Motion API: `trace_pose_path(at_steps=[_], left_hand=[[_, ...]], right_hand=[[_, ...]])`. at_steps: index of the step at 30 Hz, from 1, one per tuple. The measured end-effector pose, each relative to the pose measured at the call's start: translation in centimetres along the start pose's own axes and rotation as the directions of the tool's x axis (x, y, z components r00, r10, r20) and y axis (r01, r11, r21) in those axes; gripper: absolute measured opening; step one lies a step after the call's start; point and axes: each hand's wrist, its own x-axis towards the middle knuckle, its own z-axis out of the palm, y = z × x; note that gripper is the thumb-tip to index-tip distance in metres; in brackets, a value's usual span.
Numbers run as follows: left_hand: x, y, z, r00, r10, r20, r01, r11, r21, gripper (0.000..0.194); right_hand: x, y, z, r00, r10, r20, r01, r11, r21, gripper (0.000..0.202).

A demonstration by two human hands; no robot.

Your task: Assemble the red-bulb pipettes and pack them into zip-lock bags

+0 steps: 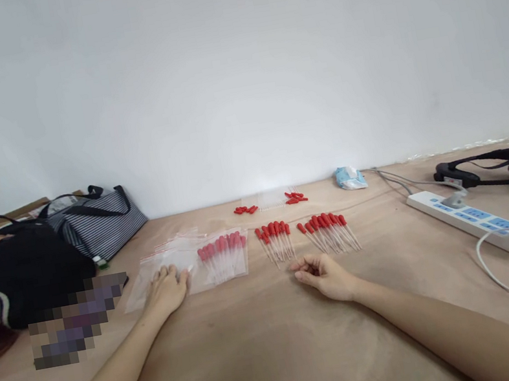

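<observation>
My left hand point(169, 289) lies flat with fingers spread on clear zip bags point(150, 271) with red seal lines. Beside it, a clear zip bag holds several red-bulbed droppers point(222, 247). To the right lie two loose fanned groups of droppers, a left group point(274, 231) and a right group point(327, 224), with bulbs away from me and thin clear stems towards me. My right hand point(324, 275) rests just in front of them, its fingers curled in towards the thumb. Nothing shows in it.
By the wall lie loose red bulbs point(295, 197) and clear tubes point(272, 199). A blue-and-white soft pack point(351, 178), a white power strip point(471, 218) with cables and a black strapped device point(502, 170) are at right. A striped bag point(98, 224) and a black bag point(27, 270) stand at left.
</observation>
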Motion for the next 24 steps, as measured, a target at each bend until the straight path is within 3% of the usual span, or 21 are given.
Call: trace_pose_path(at_steps=[5,9,11,13,15,17,18,19,20,22,24], left_hand=[[0.3,-0.2,-0.2,0.996,-0.033,-0.082,0.033,0.999,-0.005,0.041],[-0.1,-0.7,-2.6,0.970,-0.089,-0.227,0.087,0.996,-0.016,0.043],[-0.4,-0.8,-4.3,0.928,-0.082,-0.363,0.083,0.996,-0.012,0.045],[-0.7,-0.5,-5.9,0.829,-0.042,-0.558,0.045,0.999,-0.009,0.046],[-1.4,0.6,-6.7,0.763,0.022,-0.646,-0.061,0.997,-0.037,0.047],[-2.8,2.5,-6.4,0.809,0.193,-0.555,-0.295,0.950,-0.100,0.048],[-3.8,3.7,-5.8,0.838,0.336,-0.429,-0.435,0.887,-0.155,0.046],[-4.9,5.0,-5.0,0.821,0.487,-0.299,-0.553,0.808,-0.201,0.045],[-6.0,6.4,-4.1,0.770,0.610,-0.188,-0.638,0.733,-0.234,0.043],[-8.0,9.0,-2.5,0.609,0.792,-0.043,-0.766,0.574,-0.290,0.041],[-9.4,10.9,-1.5,0.539,0.842,-0.001,-0.794,0.508,-0.336,0.039]], right_hand=[[0.0,-0.1,-0.1,1.000,-0.009,0.005,0.009,1.000,-0.026,0.020],[0.0,-0.2,-0.1,1.000,-0.006,-0.024,0.006,1.000,0.011,0.018],[0.1,-0.2,0.0,0.999,0.000,-0.041,0.002,0.999,0.035,0.018],[0.0,-0.2,0.1,0.998,-0.005,-0.059,0.006,1.000,0.024,0.017],[0.0,-0.2,0.1,0.994,-0.028,-0.107,0.023,0.999,-0.049,0.016],[-0.1,-0.4,-0.2,0.981,-0.092,-0.170,0.053,0.974,-0.219,0.016],[0.0,-0.6,-0.5,0.973,-0.135,-0.190,0.065,0.940,-0.335,0.016],[0.1,-1.0,-0.8,0.965,-0.171,-0.197,0.064,0.887,-0.457,0.017],[0.4,-1.4,-1.1,0.962,-0.190,-0.196,0.046,0.820,-0.571,0.018],[1.3,-2.4,-1.8,0.966,-0.165,-0.201,-0.040,0.671,-0.741,0.022],[2.7,-3.2,-2.4,0.967,-0.085,-0.242,-0.161,0.531,-0.832,0.026]])
